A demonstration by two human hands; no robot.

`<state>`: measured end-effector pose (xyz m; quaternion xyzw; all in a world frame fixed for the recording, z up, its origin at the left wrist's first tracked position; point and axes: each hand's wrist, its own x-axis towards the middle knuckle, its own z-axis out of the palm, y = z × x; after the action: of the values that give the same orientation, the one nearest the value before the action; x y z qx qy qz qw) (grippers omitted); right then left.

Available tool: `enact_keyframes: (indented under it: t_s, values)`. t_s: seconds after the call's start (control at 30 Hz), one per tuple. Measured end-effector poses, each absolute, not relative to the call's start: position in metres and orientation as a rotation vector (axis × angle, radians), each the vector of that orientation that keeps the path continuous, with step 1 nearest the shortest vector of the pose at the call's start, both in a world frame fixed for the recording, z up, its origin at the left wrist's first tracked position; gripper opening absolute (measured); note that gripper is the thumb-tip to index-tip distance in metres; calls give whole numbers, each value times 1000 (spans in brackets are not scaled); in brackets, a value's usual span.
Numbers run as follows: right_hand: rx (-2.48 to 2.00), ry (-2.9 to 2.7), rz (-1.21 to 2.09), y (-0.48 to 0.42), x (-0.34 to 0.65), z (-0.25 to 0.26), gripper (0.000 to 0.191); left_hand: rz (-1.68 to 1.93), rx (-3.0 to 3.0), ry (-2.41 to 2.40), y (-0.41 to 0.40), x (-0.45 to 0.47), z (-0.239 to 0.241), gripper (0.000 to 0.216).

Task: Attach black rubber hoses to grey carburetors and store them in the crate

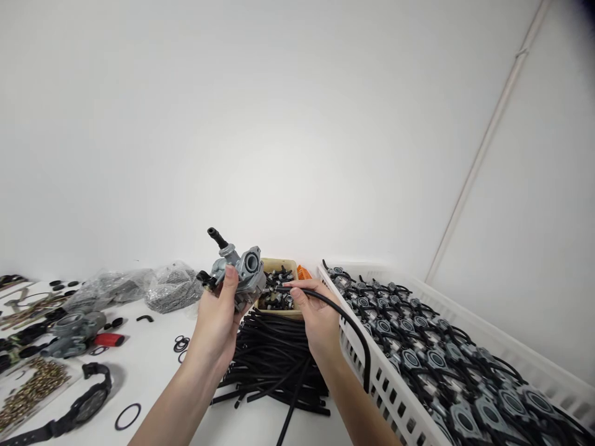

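My left hand (217,313) is wrapped round a grey metal carburetor (239,269), held upright above the table with its round bore facing me and a black nozzle sticking up at the top left. My right hand (315,313) pinches the end of a black rubber hose (348,325) and holds that end against the carburetor's right side. The hose curves down over the edge of the white crate. Below both hands lies a pile of cut black hoses (274,365).
A white slotted crate (395,387) at the right is full of carburetors with hoses. A tan box (279,266) of small black parts sits behind the hands. At the left are plastic bags (171,286), another carburetor (74,331), black O-rings (127,416), a wristwatch (88,402) and brass screws (32,387).
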<state>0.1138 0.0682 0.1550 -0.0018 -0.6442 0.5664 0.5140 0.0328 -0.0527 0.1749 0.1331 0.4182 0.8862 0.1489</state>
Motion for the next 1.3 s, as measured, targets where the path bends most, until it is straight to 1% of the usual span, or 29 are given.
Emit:
enact_keyframes:
  t_s: [0.1, 0.3, 0.4, 0.57, 0.67, 0.77, 1.1, 1.3]
  values:
    - [1, -1549, 1409, 67, 112, 154, 11, 2544, 421, 1193, -53, 35, 174, 59]
    - [95, -1600, 1458, 73, 112, 153, 8, 2514, 467, 1193, -55, 34, 173, 53]
    - [145, -1593, 1463, 73, 112, 154, 8, 2498, 449, 1212, -56, 34, 174, 56]
    - [135, -1626, 1308, 63, 113, 151, 2, 2524, 510, 1275, -55, 33, 173, 61]
    - [128, -1609, 1217, 57, 113, 149, 5, 2546, 529, 1316, -53, 35, 171, 58]
    - [76, -1603, 1197, 52, 113, 148, 7, 2589, 577, 1381, -51, 38, 169, 56]
    - [-11, -1546, 1377, 56, 100, 138, 8, 2595, 488, 1360, -48, 41, 168, 57]
    - [22, -1483, 1399, 48, 100, 136, 7, 2653, 549, 1358, -53, 46, 171, 55]
